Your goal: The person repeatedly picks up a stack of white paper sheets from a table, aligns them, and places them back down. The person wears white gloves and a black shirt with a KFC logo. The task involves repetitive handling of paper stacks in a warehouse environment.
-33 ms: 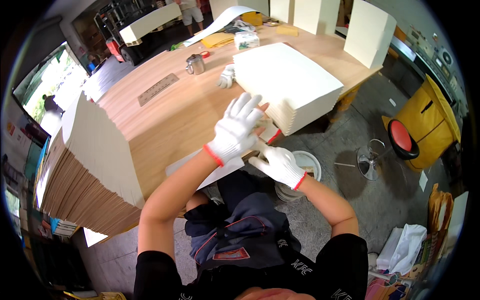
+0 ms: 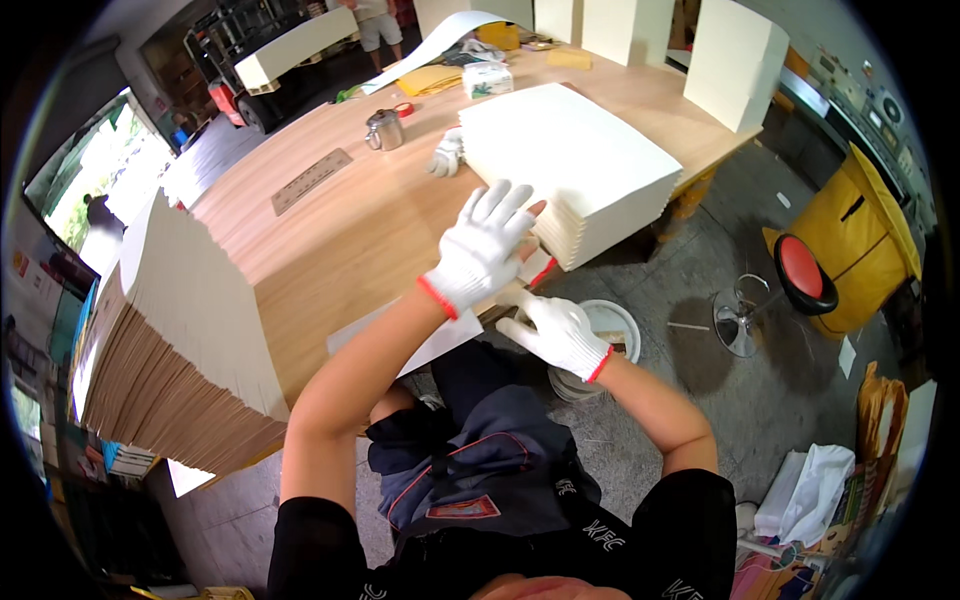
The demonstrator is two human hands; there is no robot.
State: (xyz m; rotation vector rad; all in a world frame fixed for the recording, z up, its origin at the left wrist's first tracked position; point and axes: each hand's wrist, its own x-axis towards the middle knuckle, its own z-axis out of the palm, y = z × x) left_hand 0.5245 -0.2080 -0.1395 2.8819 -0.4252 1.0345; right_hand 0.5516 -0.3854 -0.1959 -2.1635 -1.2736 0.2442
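My left hand (image 2: 480, 248), in a white knit glove with a red cuff, hovers over the table's near edge. Its fingers are spread and hold nothing; bare skin shows at the thumb and one fingertip. Just below and to the right is my right hand (image 2: 556, 328), gloved the same way. Its thumb stands apart from the fingers, whose tips are pale and blurred near the left palm, and I see nothing held. A white cloth thing with a red edge (image 2: 541, 268), perhaps a glove, lies by the table edge beside the large stack of white paper (image 2: 565, 140).
A tall stack of paper sheets (image 2: 185, 330) stands at the left. On the wooden table (image 2: 340, 245) are a metal ruler-like plate (image 2: 312, 181), a metal mug (image 2: 383, 130) and another white glove (image 2: 446, 154). A white bucket (image 2: 628, 322) and a red-seated stool (image 2: 800, 272) stand right.
My left hand has shifted slightly to the right, its fingers still spread. My right hand is almost unchanged. The table and its things appear a little farther left in the view.
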